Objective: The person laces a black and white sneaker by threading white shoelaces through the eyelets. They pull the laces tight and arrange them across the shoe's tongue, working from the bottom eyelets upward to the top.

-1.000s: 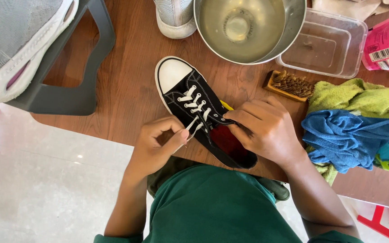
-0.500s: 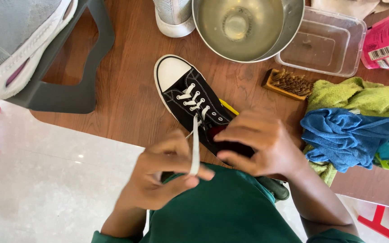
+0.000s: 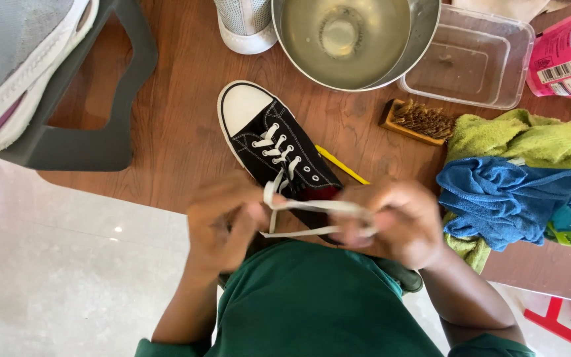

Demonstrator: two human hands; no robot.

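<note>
The brown wooden surface (image 3: 166,132) carries everything here, and its near edge runs just under the heel of the black canvas sneaker with a white rubber toe cap (image 3: 269,142), which lies toe away from the person. That overhang looks like the largest risk: a hard tug could drag the shoe off the edge towards the lap and the pale tiled floor (image 3: 67,277).

The wide steel bowl of cloudy water (image 3: 348,39) stands beyond the toe; a forward jolt of the shoe could knock it and slop water across the wood.

The left hand (image 3: 223,228) and the right hand (image 3: 398,221), both blurred, are each pinched shut on the flat white shoelace (image 3: 318,206), which stretches between them in two strands and rises to the upper eyelets. Uneven pulling could draw one end out of its eyelet or leave the lower crossings slack.

The slim yellow stick (image 3: 342,165) lying beside the sneaker could be swept away by the right wrist.
</note>
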